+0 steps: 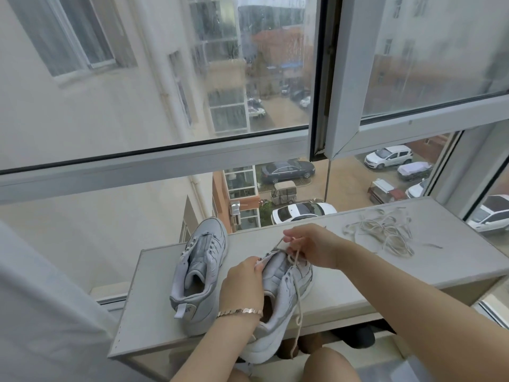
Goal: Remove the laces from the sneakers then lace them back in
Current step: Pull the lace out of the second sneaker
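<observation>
On the pale bench [154, 312] by the window two white sneakers lie side by side, toes toward the glass; the unlaced sneaker [198, 271] sits left, the near sneaker [283, 299] right of it, heel over the front edge. The left grip [242, 285] curls round that shoe's upper; the right grip [314, 246] pinches the lace [298, 304] just above its front eyelets, one end dangling; a loose lace [382, 232] lies tangled well to the right.
</observation>
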Available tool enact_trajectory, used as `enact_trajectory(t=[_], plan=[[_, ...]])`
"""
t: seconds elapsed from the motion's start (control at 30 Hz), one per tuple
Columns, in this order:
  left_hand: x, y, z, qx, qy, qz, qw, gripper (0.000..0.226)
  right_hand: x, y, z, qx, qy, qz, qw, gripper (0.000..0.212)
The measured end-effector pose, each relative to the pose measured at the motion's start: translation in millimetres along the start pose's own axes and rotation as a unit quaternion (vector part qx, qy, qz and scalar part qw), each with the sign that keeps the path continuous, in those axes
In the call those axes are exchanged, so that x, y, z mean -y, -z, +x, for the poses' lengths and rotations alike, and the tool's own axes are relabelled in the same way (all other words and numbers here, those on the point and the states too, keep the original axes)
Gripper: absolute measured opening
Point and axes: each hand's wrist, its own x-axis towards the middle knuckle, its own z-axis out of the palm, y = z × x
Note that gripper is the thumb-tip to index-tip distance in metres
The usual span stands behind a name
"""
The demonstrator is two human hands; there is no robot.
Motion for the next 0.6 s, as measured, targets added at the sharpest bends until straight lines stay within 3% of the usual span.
enact_trajectory(t=[0.13, 0.27, 0.33, 0.43, 0.5, 0.6], plan=[[1, 1, -2, -0.008, -0.002, 0.027, 1.0, 0.028, 4, 7, 8, 0.01, 0.001, -0.042, 0.999, 0.01], [3, 2, -4, -0.009, -0.007, 0.049, 0.999, 0.026, 22, 20, 10, 0.023, -0.056, -0.073, 0.995, 0.037], [2, 3, -4, -0.012, -0.01, 0.065, 0.998, 0.029, 30, 23, 10, -0.037, -0.057, -0.096, 0.993, 0.044], [-2, 1, -4, -0.003, -0.007, 0.069, 0.998, 0.029, 36, 14, 4, -0.15, 0.029, -0.11, 0.982, 0.026], [-4, -2, -3, 0.003, 0.001, 0.074, 0.997, 0.03, 31, 2, -6, -0.157, 0.094, -0.149, 0.972, 0.01], [-2, 0, 3, 0.01, 0.017, 0.091, 0.996, 0.031, 6, -13, -29, -0.135, 0.093, -0.331, 0.929, 0.044]])
